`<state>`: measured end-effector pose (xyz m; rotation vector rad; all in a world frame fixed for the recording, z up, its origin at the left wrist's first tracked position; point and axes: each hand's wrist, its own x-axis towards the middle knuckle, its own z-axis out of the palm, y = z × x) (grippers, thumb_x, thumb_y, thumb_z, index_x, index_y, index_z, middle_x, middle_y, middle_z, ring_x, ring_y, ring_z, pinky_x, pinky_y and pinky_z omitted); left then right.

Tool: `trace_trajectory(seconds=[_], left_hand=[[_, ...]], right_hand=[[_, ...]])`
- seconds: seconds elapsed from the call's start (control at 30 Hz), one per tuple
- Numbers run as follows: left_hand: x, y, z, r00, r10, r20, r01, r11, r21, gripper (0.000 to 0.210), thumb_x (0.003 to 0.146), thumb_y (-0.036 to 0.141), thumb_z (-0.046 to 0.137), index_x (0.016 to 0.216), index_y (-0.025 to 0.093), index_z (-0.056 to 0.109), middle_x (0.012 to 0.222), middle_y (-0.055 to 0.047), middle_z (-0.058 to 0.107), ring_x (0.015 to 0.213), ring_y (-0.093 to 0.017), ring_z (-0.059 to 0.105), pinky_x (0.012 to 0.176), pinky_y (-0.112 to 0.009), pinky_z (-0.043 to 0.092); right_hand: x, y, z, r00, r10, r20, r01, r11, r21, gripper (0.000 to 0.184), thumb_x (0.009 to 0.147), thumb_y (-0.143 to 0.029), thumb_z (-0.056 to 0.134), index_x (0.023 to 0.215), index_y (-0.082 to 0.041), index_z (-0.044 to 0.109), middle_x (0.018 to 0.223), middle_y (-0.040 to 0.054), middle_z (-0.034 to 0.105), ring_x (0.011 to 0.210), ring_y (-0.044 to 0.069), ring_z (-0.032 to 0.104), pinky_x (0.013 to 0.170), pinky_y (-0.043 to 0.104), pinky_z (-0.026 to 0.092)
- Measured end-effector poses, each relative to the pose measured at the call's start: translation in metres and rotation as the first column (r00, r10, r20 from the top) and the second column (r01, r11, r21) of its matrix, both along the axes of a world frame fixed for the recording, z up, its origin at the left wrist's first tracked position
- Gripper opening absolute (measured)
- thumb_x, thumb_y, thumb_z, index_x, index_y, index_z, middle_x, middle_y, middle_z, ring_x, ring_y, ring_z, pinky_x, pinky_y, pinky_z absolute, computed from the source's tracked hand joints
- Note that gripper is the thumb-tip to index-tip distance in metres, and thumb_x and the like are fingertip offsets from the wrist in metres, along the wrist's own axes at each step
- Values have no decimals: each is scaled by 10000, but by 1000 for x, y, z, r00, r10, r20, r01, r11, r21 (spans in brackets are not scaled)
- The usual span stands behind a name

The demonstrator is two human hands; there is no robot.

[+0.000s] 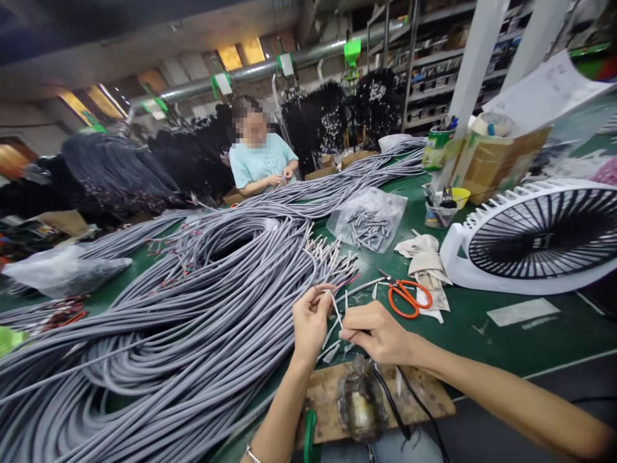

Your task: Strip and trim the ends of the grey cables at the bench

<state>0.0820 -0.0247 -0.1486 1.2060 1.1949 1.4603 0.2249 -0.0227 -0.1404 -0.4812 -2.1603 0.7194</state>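
Note:
A thin white strip [337,311] runs between my two hands; whether it is a wire, a tube or a piece of tape I cannot make out. My left hand [310,321] pinches its upper end. Closed fingers of my right hand [376,329] grip the lower end. Just left of my hands lies a large coil of grey cables [231,308], with a bundle of pale stripped cable ends [330,254] beyond my fingers. Orange-handled scissors [409,298] lie right of my right hand. White scraps are scattered on the green table under my hands.
Below my hands is a wooden board [328,395] with a grimy device and black cords. A white fan [540,238] stands right, near a crumpled cloth [427,263]. A plastic bag of small grey pieces [369,222] lies ahead. Across the table sits a person [263,164] handling cables.

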Motion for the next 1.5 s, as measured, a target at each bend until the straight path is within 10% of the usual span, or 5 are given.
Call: trace_trajectory(seconds=[0.3,0.6,0.87,1.13,1.5], left_hand=[[-12,10,-5,968,86,-236,-106,992,-72,273,708,270,612,937,122,620,700,-33,638,610,-121,582,558,-198,427],[-14,4,3,965,66,-254,-91,992,-87,258,654,272,663,839,95,692,514,13,567,453,-97,495,466,-197,384],[-6,-7,19,997,43,66,-40,998,-44,373,687,410,647,820,62,655,586,-11,552,410,-42,406,374,-165,308],[-9,-12,29,928,-43,369,81,993,-88,355,603,393,734,712,73,626,574,20,467,403,4,301,344,-126,186],[-10,-14,33,882,25,471,27,994,-103,374,539,367,781,721,66,653,560,15,481,408,2,312,343,-125,195]], right_hand=[[44,5,-34,852,-366,374,342,931,129,161,856,-281,500,903,-185,620,867,53,608,804,153,551,713,255,425],[76,26,-34,365,-758,541,710,602,365,163,739,-80,478,823,-94,618,686,160,638,680,268,598,569,324,405],[79,31,-29,491,-834,250,795,547,263,236,749,-271,523,955,-157,512,724,48,630,616,179,604,560,257,426],[35,22,3,829,-555,65,477,763,436,249,755,-392,589,796,-173,478,724,52,560,663,167,542,610,262,437],[13,31,7,753,-654,77,548,687,478,162,754,-315,549,735,-155,543,718,57,550,677,175,498,629,267,388]])
